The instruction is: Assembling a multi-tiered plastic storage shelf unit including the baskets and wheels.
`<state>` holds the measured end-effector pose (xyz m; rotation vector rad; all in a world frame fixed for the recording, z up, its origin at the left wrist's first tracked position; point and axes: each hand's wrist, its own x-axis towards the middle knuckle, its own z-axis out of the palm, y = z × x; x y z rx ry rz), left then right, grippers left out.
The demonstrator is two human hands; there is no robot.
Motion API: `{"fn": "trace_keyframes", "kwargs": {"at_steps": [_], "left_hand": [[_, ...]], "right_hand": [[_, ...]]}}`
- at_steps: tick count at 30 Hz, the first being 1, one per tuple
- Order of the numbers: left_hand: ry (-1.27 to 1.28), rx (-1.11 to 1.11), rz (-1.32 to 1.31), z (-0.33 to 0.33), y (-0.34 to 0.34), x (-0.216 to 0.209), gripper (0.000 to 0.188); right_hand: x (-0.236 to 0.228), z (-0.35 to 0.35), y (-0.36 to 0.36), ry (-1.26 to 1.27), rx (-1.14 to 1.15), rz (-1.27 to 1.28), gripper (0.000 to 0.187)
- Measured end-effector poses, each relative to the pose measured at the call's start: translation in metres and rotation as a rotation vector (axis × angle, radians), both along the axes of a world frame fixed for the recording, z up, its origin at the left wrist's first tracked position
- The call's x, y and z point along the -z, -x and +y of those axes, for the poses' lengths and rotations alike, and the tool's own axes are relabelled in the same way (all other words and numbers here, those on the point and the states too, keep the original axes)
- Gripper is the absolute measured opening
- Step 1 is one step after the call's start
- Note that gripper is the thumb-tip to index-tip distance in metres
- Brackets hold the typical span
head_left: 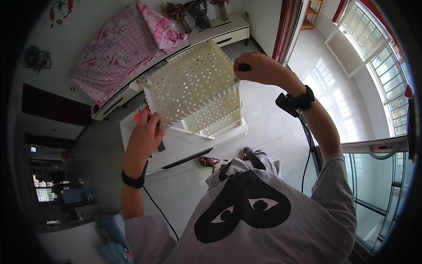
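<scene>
A cream plastic rack (189,83) with star-shaped holes and scalloped edges stands in front of me, with a lower perforated tier (215,118) beneath its top. My left hand (145,135) is closed at the rack's near left corner. Its fingers curl over something I cannot make out, and a red item (141,114) shows just behind them. Beside its fingertips is a dark object (161,145). At the rack's right corner, my right hand (260,69) is closed, with a small black piece (244,67) between thumb and fingers.
Under the rack is a low white table (184,155) with a dark slot in its front. A pale cabinet (233,34) along the wall carries dried flowers (176,12) and a pink patterned cloth (118,53). Cables hang from both wrist straps. Glass railings (373,185) stand at right.
</scene>
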<state>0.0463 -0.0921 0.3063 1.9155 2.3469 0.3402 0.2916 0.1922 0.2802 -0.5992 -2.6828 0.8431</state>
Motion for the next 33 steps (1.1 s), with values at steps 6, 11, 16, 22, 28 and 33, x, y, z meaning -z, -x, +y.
{"fn": "trace_keyframes", "kwargs": {"at_steps": [6,11,16,22,28,33], "left_hand": [[0.004,-0.008,0.135,0.005,-0.003,0.007,0.016],[-0.025,-0.024,0.060,0.005,-0.001,0.009,0.015],[-0.034,0.000,0.000,0.004,0.002,0.009,0.014],[-0.048,0.001,0.002,0.005,0.001,0.009,0.015],[-0.053,-0.021,-0.018,0.004,0.002,0.010,0.017],[-0.064,-0.028,-0.020,0.006,0.002,0.012,0.017]], "right_hand": [[-0.005,-0.003,0.005,-0.053,-0.006,-0.039,0.020],[-0.008,-0.008,0.010,-0.123,-0.043,-0.100,0.019],[-0.015,-0.008,0.015,-0.094,-0.039,-0.161,0.019],[-0.019,-0.008,0.017,-0.141,-0.031,-0.190,0.018],[-0.014,-0.008,0.019,-0.132,-0.046,-0.209,0.019],[-0.010,-0.009,0.019,-0.192,-0.036,-0.176,0.019]]}}
